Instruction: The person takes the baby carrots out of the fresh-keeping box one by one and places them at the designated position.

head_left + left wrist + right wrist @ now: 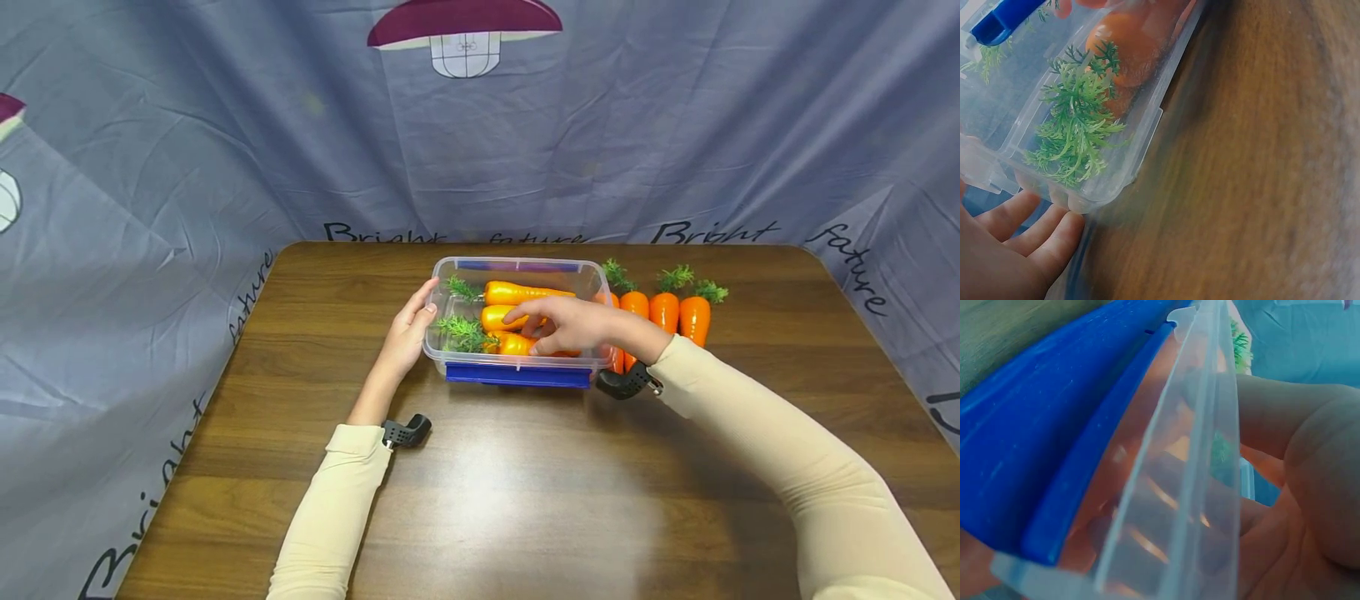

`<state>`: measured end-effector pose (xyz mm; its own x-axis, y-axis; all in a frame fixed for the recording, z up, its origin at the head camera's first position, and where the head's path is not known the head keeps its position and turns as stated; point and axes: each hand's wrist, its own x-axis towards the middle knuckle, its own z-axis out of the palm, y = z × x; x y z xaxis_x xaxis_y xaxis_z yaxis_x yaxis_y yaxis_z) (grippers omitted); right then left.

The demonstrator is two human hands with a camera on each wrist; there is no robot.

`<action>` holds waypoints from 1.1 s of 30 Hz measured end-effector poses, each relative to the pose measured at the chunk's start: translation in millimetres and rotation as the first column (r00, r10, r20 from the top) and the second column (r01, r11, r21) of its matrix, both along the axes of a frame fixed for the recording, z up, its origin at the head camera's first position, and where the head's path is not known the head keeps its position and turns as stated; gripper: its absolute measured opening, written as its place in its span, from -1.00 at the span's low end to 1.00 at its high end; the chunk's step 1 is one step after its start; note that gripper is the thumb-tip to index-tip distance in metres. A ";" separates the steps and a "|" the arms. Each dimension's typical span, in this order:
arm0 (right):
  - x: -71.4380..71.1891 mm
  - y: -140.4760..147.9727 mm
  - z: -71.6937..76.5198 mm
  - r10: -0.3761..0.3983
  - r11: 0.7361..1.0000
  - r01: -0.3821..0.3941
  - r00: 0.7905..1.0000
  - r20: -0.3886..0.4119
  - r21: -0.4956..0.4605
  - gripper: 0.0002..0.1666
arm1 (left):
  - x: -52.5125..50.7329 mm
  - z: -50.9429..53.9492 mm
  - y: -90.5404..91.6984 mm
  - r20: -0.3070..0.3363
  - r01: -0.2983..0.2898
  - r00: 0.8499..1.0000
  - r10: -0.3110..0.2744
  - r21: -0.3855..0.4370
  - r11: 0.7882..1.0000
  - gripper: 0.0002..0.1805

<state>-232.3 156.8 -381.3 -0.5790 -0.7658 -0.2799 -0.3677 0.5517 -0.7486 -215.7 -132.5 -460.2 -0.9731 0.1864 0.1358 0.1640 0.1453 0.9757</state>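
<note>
On the table (300, 392): box (517, 375), uncovered, between the hands. Left hand (405, 335) against one end, fingers extended; right hand (576, 323) reaching inside, grip impossible to tell. Seemingly partway: three carrots (517, 293) inside, near the right hand; four loose carrots (664, 312) outside, just beyond.

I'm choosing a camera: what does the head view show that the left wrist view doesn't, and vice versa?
Head view only: the carrot row outside the container and the cream sleeves. Left wrist only: three fingers of the left hand side by side at the container's outer wall. Both: the container, orange carrots inside it, green tops and the left hand.
</note>
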 end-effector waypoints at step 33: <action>2.6 -2.3 -5.9 -0.074 0.997 0.075 0.995 -0.070 0.007 -0.42 | -1.6 -2.8 -0.7 -0.009 0.015 1.000 -0.015 0.002 1.000 -0.45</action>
